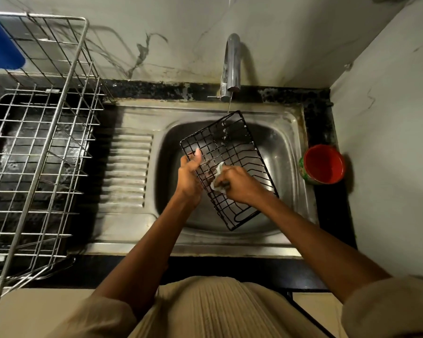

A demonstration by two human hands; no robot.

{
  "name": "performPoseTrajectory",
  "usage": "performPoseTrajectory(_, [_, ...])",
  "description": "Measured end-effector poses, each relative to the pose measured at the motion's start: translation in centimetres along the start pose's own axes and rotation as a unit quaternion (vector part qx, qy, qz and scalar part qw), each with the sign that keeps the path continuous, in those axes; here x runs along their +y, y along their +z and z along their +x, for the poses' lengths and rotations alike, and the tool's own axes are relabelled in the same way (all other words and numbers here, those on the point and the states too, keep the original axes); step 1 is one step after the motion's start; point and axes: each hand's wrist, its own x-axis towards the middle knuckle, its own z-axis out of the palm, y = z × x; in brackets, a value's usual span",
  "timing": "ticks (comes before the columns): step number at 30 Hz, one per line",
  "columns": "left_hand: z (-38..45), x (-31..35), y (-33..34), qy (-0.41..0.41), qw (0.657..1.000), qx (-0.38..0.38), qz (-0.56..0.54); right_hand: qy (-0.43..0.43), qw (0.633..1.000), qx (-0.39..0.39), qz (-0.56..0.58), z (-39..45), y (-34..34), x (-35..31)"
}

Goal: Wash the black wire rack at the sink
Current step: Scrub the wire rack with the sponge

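The black wire rack (232,152) is held tilted over the steel sink basin (286,152), its far corner under a thin stream of water from the tap (232,62). My left hand (189,176) grips the rack's left edge, thumb up on the wires. My right hand (239,185) presses a pale scrub pad (217,178) against the rack's middle. The pad is mostly hidden by my fingers.
A large steel wire dish rack (47,142) stands on the dark counter at the left, with a blue cup (0,45) at its far corner. A red cup (324,164) sits on the sink's right rim. The ribbed drainboard (127,169) lies left of the basin.
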Motion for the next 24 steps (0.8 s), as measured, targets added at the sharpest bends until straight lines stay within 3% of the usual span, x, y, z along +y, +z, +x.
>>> performPoseTrajectory(2, [-0.2,-0.1,-0.1,-0.01,1.0,-0.001,0.012,0.024,0.999,0.031,-0.012,0.1,-1.1,0.2])
performPoseTrajectory(6, [-1.0,-0.5,1.3,-0.038,0.997,-0.05,0.04,0.045,0.967,0.247,0.039,2.6,-2.3,-1.5])
performPoseTrajectory(9, [-1.4,-0.4,2.5,-0.046,0.997,-0.062,0.027,0.05,0.945,0.317,0.065,4.3,-2.4,-2.5])
performPoseTrajectory(13, [-0.6,0.3,2.3,-0.029,0.998,-0.055,0.03,-0.032,0.972,0.23,-0.031,3.8,-0.9,-2.2])
performPoseTrajectory(16, [-0.5,1.1,1.9,-0.012,0.998,-0.05,0.044,-0.052,0.992,0.114,-0.003,2.1,0.3,-1.7])
performPoseTrajectory(18, [-0.3,1.5,1.4,-0.004,0.999,-0.035,0.038,-0.062,0.995,0.065,-0.042,0.9,0.7,-1.0])
performPoseTrajectory(21, [0.5,1.9,0.4,0.013,0.999,-0.034,0.034,-0.012,0.995,-0.045,-0.088,-1.3,1.1,0.6])
performPoseTrajectory(24, [0.6,2.2,0.2,0.013,0.999,-0.02,0.045,0.033,0.993,-0.025,-0.112,-2.3,1.1,1.7])
